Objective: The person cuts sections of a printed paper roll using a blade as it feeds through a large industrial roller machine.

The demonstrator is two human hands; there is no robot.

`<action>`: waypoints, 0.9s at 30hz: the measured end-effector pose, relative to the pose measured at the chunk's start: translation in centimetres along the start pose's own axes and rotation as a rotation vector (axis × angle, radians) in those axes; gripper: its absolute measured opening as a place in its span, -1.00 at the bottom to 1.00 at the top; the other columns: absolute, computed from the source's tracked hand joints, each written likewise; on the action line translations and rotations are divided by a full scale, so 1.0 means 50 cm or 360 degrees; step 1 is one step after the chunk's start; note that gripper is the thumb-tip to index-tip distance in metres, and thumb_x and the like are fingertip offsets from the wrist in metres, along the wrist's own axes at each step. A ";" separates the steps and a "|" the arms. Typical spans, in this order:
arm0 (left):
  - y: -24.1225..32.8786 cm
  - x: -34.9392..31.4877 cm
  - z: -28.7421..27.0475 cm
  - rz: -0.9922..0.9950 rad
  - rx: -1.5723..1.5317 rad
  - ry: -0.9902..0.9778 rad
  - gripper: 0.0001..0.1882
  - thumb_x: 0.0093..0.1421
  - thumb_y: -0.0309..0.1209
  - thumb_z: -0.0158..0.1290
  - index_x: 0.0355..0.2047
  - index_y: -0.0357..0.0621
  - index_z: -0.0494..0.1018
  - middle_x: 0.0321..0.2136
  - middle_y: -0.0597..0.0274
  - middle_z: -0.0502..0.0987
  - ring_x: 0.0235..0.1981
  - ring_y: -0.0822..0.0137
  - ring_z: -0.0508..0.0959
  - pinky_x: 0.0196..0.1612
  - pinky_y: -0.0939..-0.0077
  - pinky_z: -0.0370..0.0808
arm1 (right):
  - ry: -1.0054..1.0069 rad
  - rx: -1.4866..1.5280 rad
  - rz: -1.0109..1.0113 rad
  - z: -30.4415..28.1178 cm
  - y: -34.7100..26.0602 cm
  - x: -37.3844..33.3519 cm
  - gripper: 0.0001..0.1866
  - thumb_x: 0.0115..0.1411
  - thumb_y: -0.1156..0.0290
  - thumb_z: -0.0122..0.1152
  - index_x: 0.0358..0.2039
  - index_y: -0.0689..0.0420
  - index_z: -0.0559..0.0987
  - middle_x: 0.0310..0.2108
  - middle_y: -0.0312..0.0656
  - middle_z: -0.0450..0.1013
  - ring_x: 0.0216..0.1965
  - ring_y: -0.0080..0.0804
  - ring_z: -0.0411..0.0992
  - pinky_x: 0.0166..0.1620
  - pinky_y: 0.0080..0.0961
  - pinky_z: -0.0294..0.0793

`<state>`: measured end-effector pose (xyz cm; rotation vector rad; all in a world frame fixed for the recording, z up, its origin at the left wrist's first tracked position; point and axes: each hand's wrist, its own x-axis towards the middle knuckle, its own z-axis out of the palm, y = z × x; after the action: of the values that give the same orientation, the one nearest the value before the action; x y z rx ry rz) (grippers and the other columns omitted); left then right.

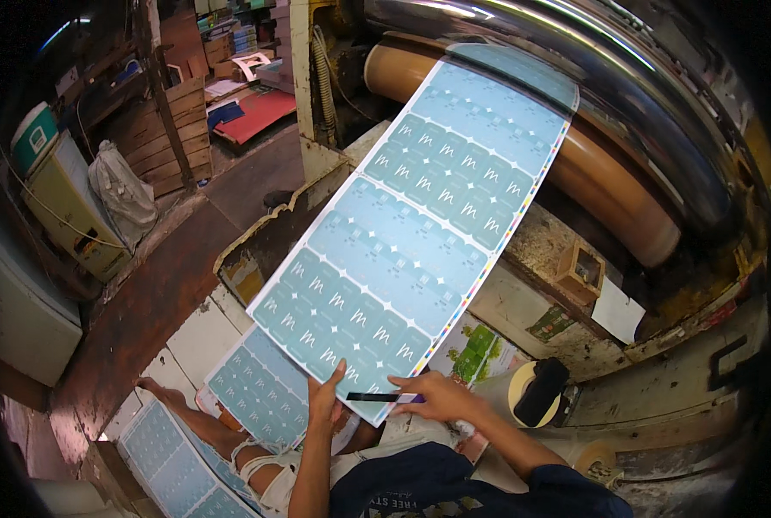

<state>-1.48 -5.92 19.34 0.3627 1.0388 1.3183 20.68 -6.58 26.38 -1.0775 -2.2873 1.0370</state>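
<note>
A long printed sheet (403,246), pale blue and green with rows of repeated card designs, comes down from under a shiny metal roller (593,60) toward me. My left hand (323,395) grips its near edge, thumb on top and fingers hidden beneath. At the near right corner my right hand (437,399) holds a slim black-and-purple tool (377,397), which looks like a cutter knife and lies across the sheet. Its exact kind is hard to make out. Below the sheet, more printed sheets (260,388) of the same pattern lie by my leg.
A brown roller (614,190) sits under the metal one. A small wooden box (581,269) and white paper (619,311) rest on the machine ledge. Right of me stands a roll (524,393) with a black object (541,388) on it. Another printed stack (174,457) lies lower left.
</note>
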 end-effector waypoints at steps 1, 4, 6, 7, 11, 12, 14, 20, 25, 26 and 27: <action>-0.010 -0.004 -0.016 0.0015 0.0002 0.0030 -0.52 0.13 -0.54 0.16 0.04 -0.38 0.28 -0.16 0.02 0.50 -0.20 0.21 0.57 -0.19 0.37 0.58 | -0.0200 0.0146 0.0083 -0.047 -0.005 -0.002 -0.52 0.06 0.16 0.40 -0.06 0.16 0.59 -0.46 -0.08 0.58 -0.58 -0.46 0.53 -0.52 -0.54 0.45; -0.025 -0.019 -0.052 0.0059 -0.0011 0.0034 -0.52 0.13 -0.53 0.17 0.03 -0.39 0.28 -0.17 0.03 0.50 -0.21 0.21 0.57 -0.20 0.36 0.58 | -0.0124 0.0486 0.0680 -0.187 -0.011 -0.001 -0.58 0.09 0.25 0.37 -0.06 0.15 0.58 -0.50 -0.26 0.55 -0.62 -0.61 0.47 -0.57 -0.63 0.45; -0.011 -0.038 -0.052 0.0043 0.0001 0.0033 -0.49 0.12 -0.52 0.19 0.04 -0.40 0.27 -0.13 0.04 0.47 -0.15 0.24 0.53 -0.10 0.43 0.53 | 0.0280 0.0491 0.0759 -0.298 0.021 -0.004 -0.68 0.14 0.33 0.29 -0.12 0.18 0.57 -0.49 -0.25 0.54 -0.65 -0.58 0.47 -0.60 -0.63 0.46; -0.011 -0.038 -0.060 0.0092 0.0052 0.0046 -0.50 0.12 -0.50 0.20 0.03 -0.38 0.29 -0.14 0.07 0.48 -0.15 0.25 0.53 -0.09 0.42 0.51 | 0.0601 0.0434 0.0661 -0.364 0.046 -0.005 -0.77 0.19 0.35 0.22 -0.19 0.20 0.58 -0.52 -0.25 0.53 -0.66 -0.57 0.46 -0.61 -0.62 0.45; 0.032 -0.081 -0.016 0.0261 0.0200 0.0146 -0.52 0.13 -0.49 0.20 0.02 -0.31 0.30 -0.16 0.13 0.50 -0.19 0.28 0.53 -0.10 0.44 0.51 | 0.1621 0.0501 0.0316 -0.644 0.148 0.010 -0.70 0.28 0.41 0.05 -0.02 0.27 0.45 -0.37 -0.12 0.53 -0.51 -0.53 0.48 -0.50 -0.62 0.50; 0.041 -0.093 -0.012 0.0265 0.0203 0.0147 -0.52 0.13 -0.49 0.20 0.02 -0.31 0.30 -0.16 0.13 0.50 -0.19 0.28 0.53 -0.10 0.44 0.51 | 0.1774 0.0473 0.0269 -0.699 0.169 0.020 -0.66 0.30 0.37 0.04 0.03 0.26 0.41 -0.34 -0.12 0.52 -0.49 -0.53 0.47 -0.49 -0.61 0.51; 0.059 -0.112 -0.010 0.0315 0.0341 0.0207 -0.52 0.12 -0.47 0.21 0.02 -0.31 0.31 -0.16 0.16 0.49 -0.18 0.32 0.52 -0.10 0.48 0.48 | 0.1872 0.0462 0.0249 -0.795 0.203 0.040 -0.64 0.32 0.32 0.01 0.05 0.24 0.38 -0.33 -0.12 0.51 -0.52 -0.52 0.47 -0.49 -0.61 0.52; 0.093 -0.131 -0.032 0.0327 0.0443 0.0256 -0.51 0.11 -0.50 0.21 0.03 -0.36 0.32 -0.17 0.14 0.49 -0.22 0.36 0.50 -0.12 0.53 0.43 | 0.1782 0.0362 0.0293 -0.960 0.298 0.080 -0.57 0.29 0.16 0.09 0.01 0.23 0.46 -0.36 -0.16 0.53 -0.55 -0.56 0.45 -0.54 -0.69 0.42; 0.114 -0.167 -0.098 0.0306 0.0435 0.0271 -0.49 0.09 -0.48 0.23 0.01 -0.39 0.30 -0.21 0.11 0.51 -0.26 0.33 0.53 -0.15 0.52 0.45 | 0.1565 0.0252 0.0360 -0.893 0.352 0.072 -0.62 0.29 0.14 0.08 -0.11 0.22 0.53 -0.37 -0.20 0.54 -0.57 -0.60 0.44 -0.55 -0.66 0.40; 0.115 -0.177 -0.128 0.0277 0.0386 0.0283 -0.49 0.09 -0.47 0.23 0.00 -0.39 0.30 -0.21 0.10 0.51 -0.26 0.32 0.53 -0.15 0.51 0.46 | 0.1508 0.0262 0.0388 -0.849 0.353 0.065 -0.62 0.28 0.14 0.10 -0.13 0.21 0.53 -0.39 -0.22 0.54 -0.60 -0.62 0.42 -0.56 -0.67 0.39; 0.123 -0.197 -0.149 0.0301 0.0357 0.0318 -0.50 0.09 -0.48 0.22 0.01 -0.39 0.31 -0.20 0.08 0.52 -0.26 0.31 0.54 -0.16 0.48 0.48 | 0.1513 0.0308 0.0379 -0.793 0.344 0.066 -0.63 0.27 0.13 0.11 -0.16 0.21 0.55 -0.40 -0.23 0.54 -0.61 -0.63 0.41 -0.57 -0.68 0.38</action>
<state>-10.12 -15.59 24.02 0.5157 1.3526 1.4314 51.51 21.25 38.82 -1.3831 -1.3004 0.5914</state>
